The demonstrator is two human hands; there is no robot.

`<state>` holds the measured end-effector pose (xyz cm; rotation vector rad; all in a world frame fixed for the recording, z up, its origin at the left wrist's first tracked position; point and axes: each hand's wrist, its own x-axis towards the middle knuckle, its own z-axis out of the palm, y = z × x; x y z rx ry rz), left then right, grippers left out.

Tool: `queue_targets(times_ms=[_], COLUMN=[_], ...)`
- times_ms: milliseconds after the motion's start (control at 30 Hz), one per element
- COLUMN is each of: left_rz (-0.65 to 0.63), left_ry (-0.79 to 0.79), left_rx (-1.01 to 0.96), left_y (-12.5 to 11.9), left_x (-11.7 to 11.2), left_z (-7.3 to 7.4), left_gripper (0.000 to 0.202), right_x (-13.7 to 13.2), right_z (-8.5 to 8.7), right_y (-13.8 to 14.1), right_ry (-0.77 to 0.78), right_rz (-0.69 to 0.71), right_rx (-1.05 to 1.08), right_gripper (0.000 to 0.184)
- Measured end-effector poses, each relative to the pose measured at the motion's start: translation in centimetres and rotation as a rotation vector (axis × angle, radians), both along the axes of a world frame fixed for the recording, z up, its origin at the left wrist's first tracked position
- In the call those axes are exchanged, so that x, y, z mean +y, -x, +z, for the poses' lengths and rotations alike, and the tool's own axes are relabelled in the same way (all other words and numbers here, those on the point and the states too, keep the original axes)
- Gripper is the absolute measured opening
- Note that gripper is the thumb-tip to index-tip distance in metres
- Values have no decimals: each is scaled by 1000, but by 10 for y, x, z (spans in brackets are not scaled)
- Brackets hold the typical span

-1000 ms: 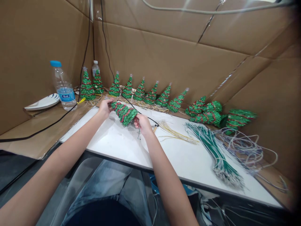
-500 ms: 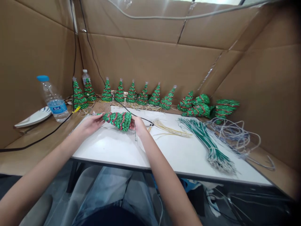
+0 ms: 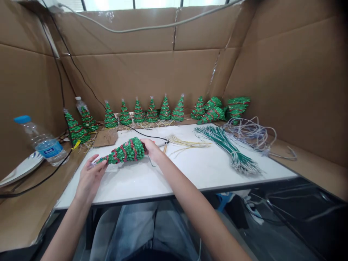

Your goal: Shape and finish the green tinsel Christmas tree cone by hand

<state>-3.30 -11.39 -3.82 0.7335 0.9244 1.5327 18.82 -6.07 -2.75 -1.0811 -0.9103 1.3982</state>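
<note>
A small green tinsel Christmas tree (image 3: 126, 151) with red garland lies sideways between my hands, over the white board (image 3: 127, 190). My left hand (image 3: 91, 175) grips its narrow tip at the left, thumb and fingers closed on it. At the wide base, my right hand (image 3: 150, 148) is closed on the tree, its fingers partly hidden behind it. A thin dark green wire hangs down by the base. Just right of my right hand lie a thin wooden-coloured stick (image 3: 165, 148) and a black cable end (image 3: 166, 141).
Finished-looking small trees (image 3: 138, 111) stand in a row at the back; others lie at right. Green wires (image 3: 227, 148), yellowish wires (image 3: 187, 143) and a tangled clear cord (image 3: 252, 136) lie rightward. A water bottle (image 3: 49, 148) and plate (image 3: 23, 168) are left. Cardboard walls (image 3: 130, 76) enclose the table.
The tree has come lower and nearer to me, its tip now tilted down to the left. Both hands still hold it. The camera view has turned to the right.
</note>
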Motion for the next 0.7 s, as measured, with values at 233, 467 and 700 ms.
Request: queue_targets(times_ms=[233,467,700], left_rz=[-200,-378,-349], left_ry=[-99,-54,-124], left_rx=[503,637,637], left_y=[20,26,23], left_x=[7,6,0], left_z=[0,7,1], left_gripper=[49,67,58], right_x=[2,3,-9], right_z=[2,2,15], right_y=[-3,1,2], right_ry=[94,71,49], right_rz=[-28,-104,-110], right_rx=[-18,94,354], right_gripper=[25,16,27])
